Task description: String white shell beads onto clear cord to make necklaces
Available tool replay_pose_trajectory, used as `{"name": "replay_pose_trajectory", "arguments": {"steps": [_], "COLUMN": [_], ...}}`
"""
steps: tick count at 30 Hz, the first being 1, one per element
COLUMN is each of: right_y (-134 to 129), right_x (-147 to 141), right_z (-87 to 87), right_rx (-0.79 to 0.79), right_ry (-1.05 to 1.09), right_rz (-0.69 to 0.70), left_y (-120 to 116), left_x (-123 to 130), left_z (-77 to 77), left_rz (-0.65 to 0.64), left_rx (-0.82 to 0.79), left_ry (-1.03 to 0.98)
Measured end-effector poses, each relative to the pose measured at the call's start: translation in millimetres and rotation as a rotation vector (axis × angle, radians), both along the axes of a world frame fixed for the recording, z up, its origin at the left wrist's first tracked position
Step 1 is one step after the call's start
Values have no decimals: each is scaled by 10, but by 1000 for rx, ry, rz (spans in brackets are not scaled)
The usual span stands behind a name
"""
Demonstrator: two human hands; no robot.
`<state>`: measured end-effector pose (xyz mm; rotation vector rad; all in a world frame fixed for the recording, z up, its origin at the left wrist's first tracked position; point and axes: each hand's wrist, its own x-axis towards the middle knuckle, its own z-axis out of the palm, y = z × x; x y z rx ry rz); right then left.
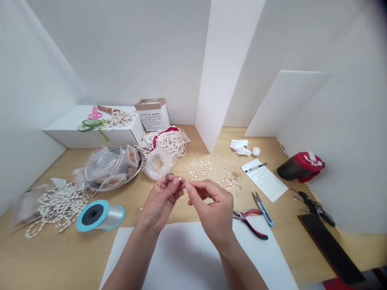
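1. The left hand (161, 199) is closed to a narrow pinch, and a small dark ring (168, 176) is held at its fingertips, at 12 o'clock from the wrist. A fingertip hold appears suited to a piece this small.
2. The right hand (213, 211) is narrowed to thumb and forefinger, just beside a tiny white bead (179, 178). Whether the bead is gripped cannot be told.
3. Both hands are raised above a white sheet (193, 257), which seems placed to give a plain, bright ground.
4. Loose white shell beads (201, 168) are spread at 12 o'clock on the pale wooden table (187, 139), within easy reach.
5. Red-and-black-handled pliers (249, 223) and blue-handled thread snips (262, 208) are laid at 3 o'clock, near the right hand. A blue-flanged spool of clear thread (99, 215) is set at 8 o'clock, and a round steel tray (136, 173) at 10 o'clock.
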<state>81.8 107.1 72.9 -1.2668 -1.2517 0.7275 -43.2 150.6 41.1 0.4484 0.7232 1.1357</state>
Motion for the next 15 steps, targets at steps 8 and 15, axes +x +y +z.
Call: {"name": "replay_pose_trajectory", "arguments": {"steps": [8, 15], "right_y": [3, -2], "right_x": [2, 14], "right_z": [-9, 0], "right_rx": [-4, -20], "right_ry": [-34, -60], "right_rz": [-23, -30], "left_y": [8, 0], "left_x": [27, 44], "left_z": [22, 48], "left_rz": [23, 51], "left_rx": [22, 84], "left_ry": [76, 155]}}
